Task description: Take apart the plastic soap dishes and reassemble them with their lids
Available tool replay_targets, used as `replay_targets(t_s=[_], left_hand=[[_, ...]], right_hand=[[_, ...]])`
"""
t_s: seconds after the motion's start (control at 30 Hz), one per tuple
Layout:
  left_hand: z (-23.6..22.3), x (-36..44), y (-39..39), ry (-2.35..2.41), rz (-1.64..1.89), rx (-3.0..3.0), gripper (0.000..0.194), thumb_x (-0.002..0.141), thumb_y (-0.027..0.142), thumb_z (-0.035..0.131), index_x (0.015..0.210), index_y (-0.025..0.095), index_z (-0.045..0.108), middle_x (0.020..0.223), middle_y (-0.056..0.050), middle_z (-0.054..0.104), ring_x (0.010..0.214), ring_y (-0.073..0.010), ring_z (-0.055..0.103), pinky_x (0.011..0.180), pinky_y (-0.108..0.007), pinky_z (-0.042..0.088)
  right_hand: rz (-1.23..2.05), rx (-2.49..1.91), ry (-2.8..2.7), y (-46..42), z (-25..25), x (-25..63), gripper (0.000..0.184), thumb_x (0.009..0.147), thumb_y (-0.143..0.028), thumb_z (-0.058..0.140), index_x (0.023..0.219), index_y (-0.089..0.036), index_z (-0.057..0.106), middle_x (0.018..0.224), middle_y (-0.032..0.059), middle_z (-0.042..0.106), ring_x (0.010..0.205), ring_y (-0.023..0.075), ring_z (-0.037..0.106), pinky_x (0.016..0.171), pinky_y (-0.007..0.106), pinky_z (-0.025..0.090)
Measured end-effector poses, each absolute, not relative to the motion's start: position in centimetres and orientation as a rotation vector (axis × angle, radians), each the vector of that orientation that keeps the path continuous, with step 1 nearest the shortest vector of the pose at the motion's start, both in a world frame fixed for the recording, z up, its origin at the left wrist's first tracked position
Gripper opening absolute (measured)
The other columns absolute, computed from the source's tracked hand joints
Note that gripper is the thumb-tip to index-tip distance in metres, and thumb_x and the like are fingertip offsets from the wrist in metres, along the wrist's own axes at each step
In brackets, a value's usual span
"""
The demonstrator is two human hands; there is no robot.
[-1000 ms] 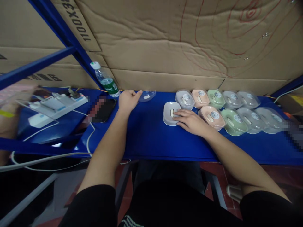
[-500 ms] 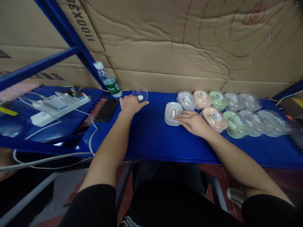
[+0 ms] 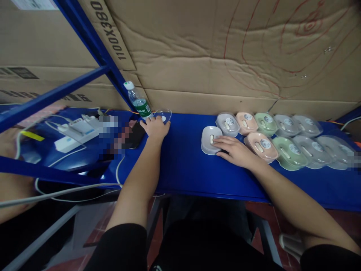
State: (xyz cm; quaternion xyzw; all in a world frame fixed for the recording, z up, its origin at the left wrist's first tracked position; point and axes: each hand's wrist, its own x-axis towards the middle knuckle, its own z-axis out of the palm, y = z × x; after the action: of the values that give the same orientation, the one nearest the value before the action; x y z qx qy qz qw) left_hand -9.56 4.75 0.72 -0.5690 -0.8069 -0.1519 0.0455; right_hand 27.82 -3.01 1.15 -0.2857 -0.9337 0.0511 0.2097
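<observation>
My left hand (image 3: 155,128) reaches to the back of the blue table (image 3: 183,165) and grips a clear plastic lid (image 3: 164,114) that stands tilted beside a water bottle (image 3: 139,101). My right hand (image 3: 235,149) lies flat with fingers on the edge of an uncovered grey soap-dish-shaped box (image 3: 211,139). To its right, two rows of lidded boxes run along the table: grey (image 3: 227,124), pink (image 3: 261,145) and green (image 3: 289,152) ones among them.
A cardboard wall (image 3: 211,56) backs the table. A blue steel frame bar (image 3: 93,41) slants down at the left. White power strips (image 3: 76,130) with cables and a dark phone (image 3: 137,136) lie left of my left hand. Another person's arm shows at the far left edge.
My left hand has taken the clear lid from lying flat, tipped it up and drawn it left toward the bottle. My right hand stayed on the grey box.
</observation>
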Motion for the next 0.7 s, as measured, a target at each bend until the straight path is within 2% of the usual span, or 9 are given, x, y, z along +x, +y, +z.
replay_targets(t_s=[0.13,0.2,0.27,0.37,0.43,0.5,0.57,0.63,0.7], left_hand=[[0.7,-9.4,4.5,-2.416,-0.556,-1.726,0.053,0.095,0.041,0.059,0.140,0.013,0.067,0.149,-0.027,0.064,0.148,-0.0477,0.047,0.125,-0.075,0.018],[0.9,-9.0,4.5,-2.345,-0.650,-1.755,0.055,0.094,0.037,0.063,0.143,0.014,0.064,0.155,-0.026,0.060,0.152,-0.0474,0.044,0.126,-0.075,0.018],[1.1,-8.1,4.4,-2.247,-0.765,-1.864,0.058,0.094,0.040,0.066,0.146,0.015,0.062,0.157,-0.025,0.058,0.153,-0.0471,0.042,0.127,-0.073,0.021],[1.6,-6.1,3.9,-2.014,-0.934,-2.255,0.063,0.098,0.054,0.065,0.148,0.017,0.060,0.154,-0.022,0.062,0.148,-0.0430,0.051,0.126,-0.063,0.033],[1.8,-4.3,3.0,-1.760,-0.978,-2.608,0.077,0.096,0.069,0.063,0.154,0.018,0.056,0.158,-0.019,0.060,0.149,-0.0394,0.053,0.127,-0.058,0.036],[2.0,-2.6,1.9,-1.544,-0.920,-2.897,0.104,0.085,0.085,0.068,0.163,0.019,0.047,0.167,-0.020,0.051,0.155,-0.0402,0.046,0.129,-0.058,0.034],[2.0,-1.1,0.8,-1.461,-0.817,-3.058,0.127,0.072,0.091,0.075,0.169,0.019,0.036,0.173,-0.022,0.040,0.160,-0.0433,0.039,0.130,-0.060,0.032],[1.8,0.0,-0.1,-1.419,-0.717,-3.134,0.134,0.068,0.090,0.079,0.172,0.018,0.031,0.176,-0.024,0.034,0.162,-0.0444,0.035,0.130,-0.061,0.031],[1.6,0.6,-0.6,-1.397,-0.631,-3.156,0.130,0.072,0.085,0.080,0.172,0.018,0.030,0.178,-0.024,0.030,0.163,-0.0443,0.034,0.130,-0.060,0.032]], right_hand=[[0.133,-0.753,-2.613,-2.8,0.7,28.0,0.030,0.107,-0.025,0.062,0.131,-0.023,0.079,0.139,0.0092,0.078,0.139,0.0334,0.068,0.119,0.060,0.055],[0.141,-0.752,-2.613,-2.8,0.6,28.1,0.029,0.108,-0.024,0.060,0.129,-0.022,0.080,0.132,0.0084,0.081,0.135,0.0329,0.071,0.117,0.059,0.057],[0.153,-0.755,-2.598,-2.8,0.7,28.1,0.029,0.108,-0.024,0.060,0.129,-0.022,0.080,0.130,0.0076,0.082,0.134,0.0326,0.071,0.116,0.058,0.058],[0.186,-0.756,-2.554,-3.1,1.1,28.0,0.030,0.108,-0.024,0.059,0.129,-0.023,0.080,0.133,0.0082,0.081,0.133,0.0313,0.072,0.115,0.057,0.059],[0.223,-0.756,-2.518,-3.3,1.4,27.8,0.031,0.109,-0.025,0.057,0.131,-0.024,0.079,0.136,0.0082,0.079,0.134,0.0295,0.072,0.117,0.057,0.057],[0.269,-0.758,-2.465,-3.5,1.7,27.6,0.030,0.110,-0.026,0.057,0.131,-0.025,0.078,0.137,0.0074,0.079,0.133,0.0282,0.072,0.118,0.056,0.056],[0.315,-0.766,-2.405,-3.6,1.9,27.4,0.028,0.110,-0.029,0.058,0.130,-0.026,0.078,0.134,0.0068,0.080,0.131,0.0280,0.073,0.117,0.055,0.057],[0.352,-0.771,-2.364,-3.8,2.0,27.2,0.026,0.110,-0.031,0.058,0.127,-0.026,0.078,0.130,0.0068,0.081,0.129,0.0284,0.073,0.113,0.055,0.059],[0.377,-0.764,-2.348,-3.8,2.0,27.2,0.025,0.110,-0.030,0.057,0.124,-0.025,0.077,0.127,0.0073,0.082,0.129,0.0285,0.073,0.111,0.055,0.060]])
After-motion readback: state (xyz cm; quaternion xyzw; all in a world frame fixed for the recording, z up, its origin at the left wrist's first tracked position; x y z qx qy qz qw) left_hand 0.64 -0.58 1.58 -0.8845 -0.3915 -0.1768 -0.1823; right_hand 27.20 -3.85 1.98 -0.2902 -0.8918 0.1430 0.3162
